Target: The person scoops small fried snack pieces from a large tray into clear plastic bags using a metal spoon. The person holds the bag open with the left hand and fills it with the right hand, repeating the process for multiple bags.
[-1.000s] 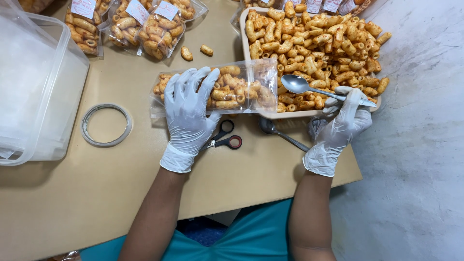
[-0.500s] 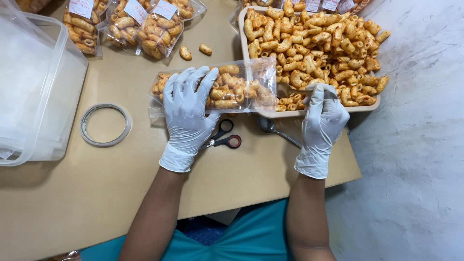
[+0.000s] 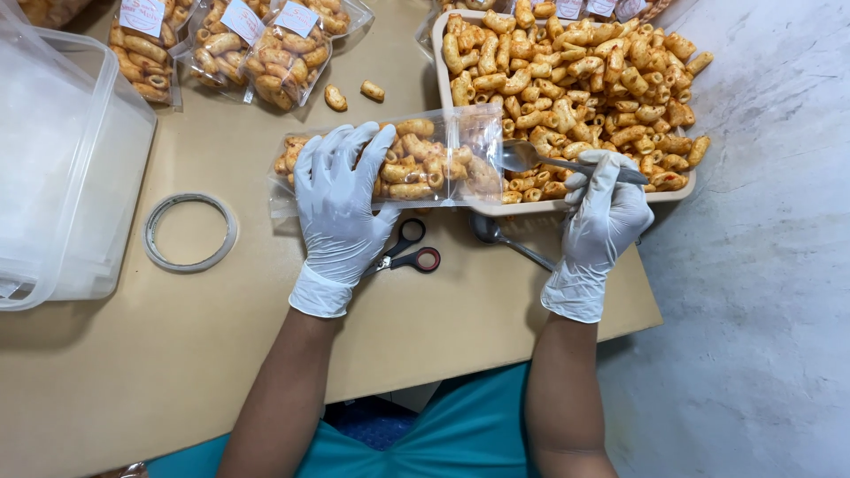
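My left hand (image 3: 339, 202), in a white glove, lies flat on a clear plastic bag (image 3: 416, 159) partly filled with orange curled snacks; the bag's open end rests against the tray. My right hand (image 3: 604, 217), also gloved, grips the handle of a metal spoon (image 3: 531, 158) whose bowl sits at the bag's mouth, over the near edge of a white tray (image 3: 567, 205) heaped with the same snacks (image 3: 575, 80).
Scissors (image 3: 409, 254) with red-and-black handles lie under my left wrist; a second spoon (image 3: 496, 235) lies beside them. A tape roll (image 3: 189, 232) and a clear plastic tub (image 3: 62, 168) stand left. Sealed labelled snack bags (image 3: 266, 44) and loose pieces (image 3: 354, 93) sit at the back.
My right hand dipped the spoon down toward the tray's near edge, then brought it back up to the bag's mouth. My left hand stayed on the bag.
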